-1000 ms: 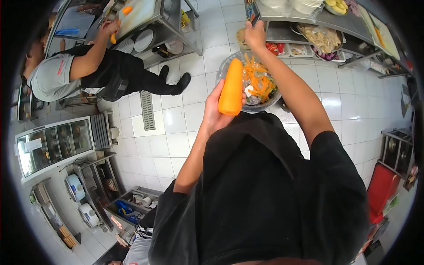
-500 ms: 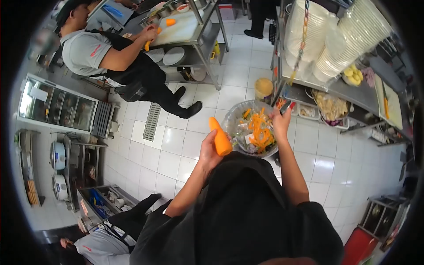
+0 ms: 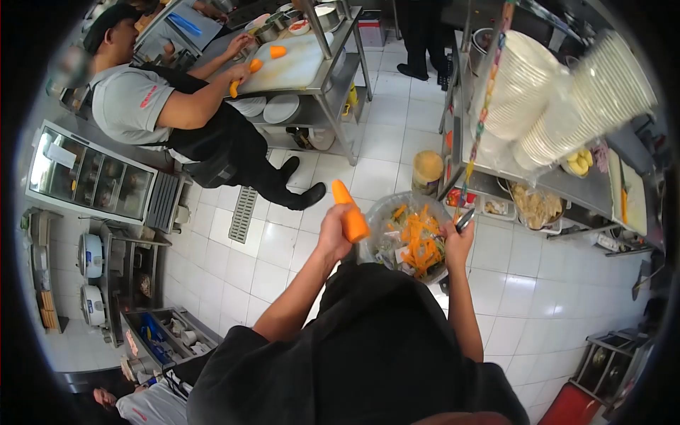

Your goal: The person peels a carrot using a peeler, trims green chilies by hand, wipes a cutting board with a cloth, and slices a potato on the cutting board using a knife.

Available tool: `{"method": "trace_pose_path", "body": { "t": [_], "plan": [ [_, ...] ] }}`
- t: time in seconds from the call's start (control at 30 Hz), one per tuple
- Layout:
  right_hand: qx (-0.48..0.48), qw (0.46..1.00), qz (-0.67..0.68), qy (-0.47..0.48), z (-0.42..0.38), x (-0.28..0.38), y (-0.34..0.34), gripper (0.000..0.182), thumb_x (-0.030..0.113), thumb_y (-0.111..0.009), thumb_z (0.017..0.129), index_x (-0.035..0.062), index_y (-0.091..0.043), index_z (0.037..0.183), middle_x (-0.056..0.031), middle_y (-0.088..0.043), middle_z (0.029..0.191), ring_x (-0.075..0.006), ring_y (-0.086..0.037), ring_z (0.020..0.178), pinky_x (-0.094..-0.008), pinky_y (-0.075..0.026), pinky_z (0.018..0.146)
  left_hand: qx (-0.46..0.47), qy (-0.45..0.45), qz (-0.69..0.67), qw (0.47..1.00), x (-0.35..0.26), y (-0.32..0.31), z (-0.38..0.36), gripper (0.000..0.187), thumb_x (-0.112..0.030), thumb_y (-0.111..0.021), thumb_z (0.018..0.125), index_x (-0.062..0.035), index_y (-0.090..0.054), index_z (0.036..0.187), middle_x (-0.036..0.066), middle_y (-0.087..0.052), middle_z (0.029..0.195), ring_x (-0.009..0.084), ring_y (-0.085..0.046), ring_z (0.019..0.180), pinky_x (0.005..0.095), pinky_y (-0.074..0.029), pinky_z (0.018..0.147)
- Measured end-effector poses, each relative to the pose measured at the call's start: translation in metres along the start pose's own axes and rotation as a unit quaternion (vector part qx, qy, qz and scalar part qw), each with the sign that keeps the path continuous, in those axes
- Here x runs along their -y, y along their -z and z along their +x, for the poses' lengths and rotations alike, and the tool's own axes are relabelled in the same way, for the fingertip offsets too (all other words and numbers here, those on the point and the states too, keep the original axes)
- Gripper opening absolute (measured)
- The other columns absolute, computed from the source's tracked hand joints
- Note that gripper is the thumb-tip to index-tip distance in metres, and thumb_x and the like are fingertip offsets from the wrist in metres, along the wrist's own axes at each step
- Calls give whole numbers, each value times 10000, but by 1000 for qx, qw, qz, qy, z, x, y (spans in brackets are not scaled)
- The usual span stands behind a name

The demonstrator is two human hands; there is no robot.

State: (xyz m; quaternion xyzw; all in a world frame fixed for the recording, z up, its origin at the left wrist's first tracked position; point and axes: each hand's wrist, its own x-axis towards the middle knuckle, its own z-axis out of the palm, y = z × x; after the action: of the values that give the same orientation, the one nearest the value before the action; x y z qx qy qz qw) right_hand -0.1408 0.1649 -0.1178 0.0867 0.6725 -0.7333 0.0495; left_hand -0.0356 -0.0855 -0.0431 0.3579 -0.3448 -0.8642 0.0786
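Observation:
My left hand [image 3: 336, 232] is closed around a thick peeled carrot [image 3: 350, 212], its narrow end pointing up and away from me. In my right hand [image 3: 457, 242] is a dark-handled peeler [image 3: 465, 220]; its blade is too small to make out clearly. Between and below both hands stands a waste bin [image 3: 371, 249] lined with a clear bag. Orange carrot peelings [image 3: 423, 248] and other scraps lie inside it. The carrot is left of the bin's rim, while the peeler is at its right side, apart from the carrot.
A co-worker [image 3: 184, 106] stands at a steel table with a cutting board [image 3: 301, 60] and carrot pieces. Stacked white containers [image 3: 520, 85] fill the right-hand shelf, above a bowl of pale food [image 3: 536, 204]. A lidded tub [image 3: 427, 168] stands behind the bin. Another person [image 3: 152, 404] is at lower left.
The peeler has turned in my right hand, which sits slightly lower in view. The carrot stays in my left hand. The co-worker's one hand has moved away from the other, across the board.

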Motion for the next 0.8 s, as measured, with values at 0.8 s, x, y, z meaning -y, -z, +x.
{"method": "trace_pose_path", "body": {
  "t": [0.8],
  "plan": [
    [-253, 965, -16, -74, -68, -7, -157, 319, -7, -573, 905, -5, -448, 1199, -86, -599, 1011, -119, -591, 779, -255, -514, 656, -121, -632, 241, 726, -330, -94, 462, 628, -54, -768, 730, 13, -339, 1184, 205, -547, 1082, 354, -585, 987, 418, -450, 889]
  ]
}}
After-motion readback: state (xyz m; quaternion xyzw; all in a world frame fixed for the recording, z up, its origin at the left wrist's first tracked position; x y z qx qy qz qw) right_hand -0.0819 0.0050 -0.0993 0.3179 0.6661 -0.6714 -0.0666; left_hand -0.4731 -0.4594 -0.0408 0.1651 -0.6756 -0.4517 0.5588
